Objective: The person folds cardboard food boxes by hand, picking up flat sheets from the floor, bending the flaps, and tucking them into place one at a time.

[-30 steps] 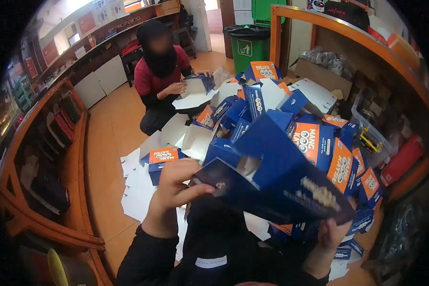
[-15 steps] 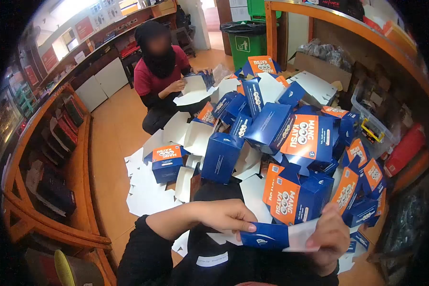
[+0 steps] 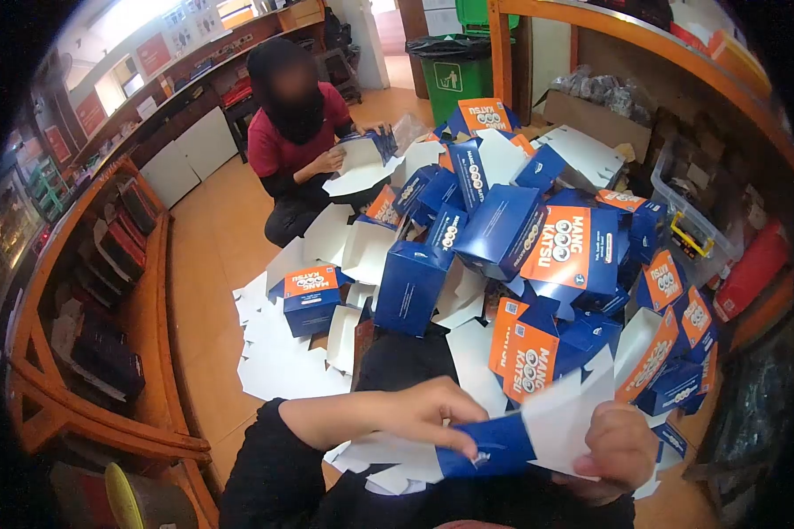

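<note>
A blue and white carton (image 3: 494,445) is held low in front of my body, its white inner flaps spread to both sides. My left hand (image 3: 423,414) grips its left part, with the thumb on the blue face. At its right, the fingers of my right hand (image 3: 616,448) are curled round a white flap. Just beyond my hands lies a big heap of blue and orange boxes (image 3: 406,286), some folded up and some partly open. White unfolded card (image 3: 282,357) is spread on the floor to the left of the heap.
Across the heap a person (image 3: 300,132) crouches, holding a white and blue carton (image 3: 359,163). A green bin (image 3: 454,79) stands behind. Wooden shelves (image 3: 163,353) run along the left. At the right are a clear plastic crate (image 3: 692,220) and a red bag (image 3: 754,273).
The carton between my hands has opened out, with more white card showing at both sides. My left hand has shifted slightly, and its thumb now lies on the blue face.
</note>
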`<control>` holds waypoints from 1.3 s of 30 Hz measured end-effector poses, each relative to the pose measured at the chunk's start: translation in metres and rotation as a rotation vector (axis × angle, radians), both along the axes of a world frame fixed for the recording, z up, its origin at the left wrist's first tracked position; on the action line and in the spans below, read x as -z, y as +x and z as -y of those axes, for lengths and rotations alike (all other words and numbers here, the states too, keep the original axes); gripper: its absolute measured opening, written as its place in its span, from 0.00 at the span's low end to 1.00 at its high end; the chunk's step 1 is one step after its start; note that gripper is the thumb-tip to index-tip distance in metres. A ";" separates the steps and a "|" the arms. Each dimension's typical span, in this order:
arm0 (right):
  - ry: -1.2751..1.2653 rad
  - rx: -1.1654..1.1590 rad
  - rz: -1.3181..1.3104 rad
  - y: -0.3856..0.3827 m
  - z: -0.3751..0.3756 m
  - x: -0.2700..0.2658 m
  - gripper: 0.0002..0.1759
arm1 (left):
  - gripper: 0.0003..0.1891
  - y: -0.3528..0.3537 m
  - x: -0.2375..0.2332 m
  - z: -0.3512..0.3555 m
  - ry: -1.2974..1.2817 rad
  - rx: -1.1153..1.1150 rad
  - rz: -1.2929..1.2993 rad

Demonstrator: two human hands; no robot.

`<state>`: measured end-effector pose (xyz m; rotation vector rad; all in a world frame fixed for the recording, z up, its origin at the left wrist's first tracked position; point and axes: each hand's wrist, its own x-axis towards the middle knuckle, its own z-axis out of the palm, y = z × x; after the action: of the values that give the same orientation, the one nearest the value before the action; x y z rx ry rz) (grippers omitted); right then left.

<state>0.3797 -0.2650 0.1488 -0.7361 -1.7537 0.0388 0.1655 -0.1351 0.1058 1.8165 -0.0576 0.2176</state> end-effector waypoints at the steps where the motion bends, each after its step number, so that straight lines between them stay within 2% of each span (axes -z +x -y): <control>1: -0.022 -0.072 0.002 0.005 0.001 0.002 0.15 | 0.11 0.003 -0.004 0.000 -0.156 -0.052 0.000; 2: -0.043 -0.142 0.005 0.007 0.001 0.002 0.15 | 0.11 0.006 0.009 0.000 -0.280 -0.102 -0.043; 4: -0.075 -0.124 0.145 0.002 -0.009 -0.009 0.14 | 0.11 0.016 0.025 -0.010 -0.360 -0.052 -0.335; 7: -0.284 -0.096 0.287 -0.008 -0.016 -0.016 0.16 | 0.14 0.024 0.038 -0.005 -0.571 0.004 -0.397; 10: -0.579 -0.055 0.453 -0.013 -0.021 -0.018 0.19 | 0.13 0.027 0.037 0.005 -0.656 0.037 -0.155; 11: -0.648 0.026 0.480 -0.014 -0.018 -0.025 0.22 | 0.13 0.027 0.035 0.007 -0.704 0.027 -0.154; 13: -0.617 0.161 0.431 -0.015 -0.016 -0.023 0.23 | 0.14 0.024 0.031 0.009 -0.797 0.004 -0.150; 16: -0.632 0.297 0.349 -0.018 -0.013 -0.028 0.24 | 0.15 0.022 0.029 0.011 -0.825 -0.089 -0.178; 18: -0.677 0.298 0.366 -0.017 -0.014 -0.031 0.24 | 0.15 0.021 0.033 0.009 -0.658 -0.104 -0.275; 19: -0.683 0.228 0.450 -0.017 -0.015 -0.030 0.24 | 0.14 0.020 0.034 0.008 -0.574 -0.110 -0.323; 21: -0.685 0.088 0.616 -0.016 -0.019 -0.026 0.24 | 0.14 0.022 0.029 0.010 -0.390 -0.061 -0.129; 22: -0.680 0.042 0.616 -0.017 -0.020 -0.024 0.24 | 0.13 0.024 0.026 0.010 -0.299 -0.036 -0.032; 23: -0.674 -0.002 0.617 -0.017 -0.020 -0.022 0.24 | 0.13 0.023 0.028 0.006 -0.294 0.023 -0.061; 24: -0.668 -0.046 0.617 -0.017 -0.021 -0.021 0.24 | 0.13 0.021 0.025 0.005 -0.277 -0.029 -0.096; 26: -0.503 0.173 0.469 -0.019 -0.021 -0.022 0.24 | 0.12 0.016 0.019 0.006 -0.243 -0.134 -0.166; 28: -0.274 0.433 0.215 -0.018 -0.011 -0.015 0.25 | 0.13 0.010 0.015 0.001 -0.446 -0.211 0.089; 29: -0.184 0.431 0.153 -0.016 -0.005 -0.008 0.26 | 0.14 0.006 0.013 -0.001 -0.563 -0.284 0.219; 32: -0.106 0.137 0.411 -0.019 -0.015 -0.007 0.26 | 0.18 0.011 -0.018 0.005 -0.798 -0.580 0.652; 34: -0.124 0.097 0.496 -0.034 -0.029 0.004 0.24 | 0.22 0.011 -0.021 0.004 -0.766 -0.688 0.681; 36: -0.067 0.108 0.454 -0.043 -0.040 0.023 0.23 | 0.26 0.017 -0.028 0.012 -0.688 -0.785 0.731; 39: 0.081 0.124 0.372 -0.039 -0.050 0.031 0.24 | 0.29 0.018 -0.023 0.018 -0.694 -0.789 0.730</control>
<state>0.3407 -0.2150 0.1175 -0.8292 -2.0428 -0.2674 0.1833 -0.1533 0.1290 0.9151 0.2061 1.2834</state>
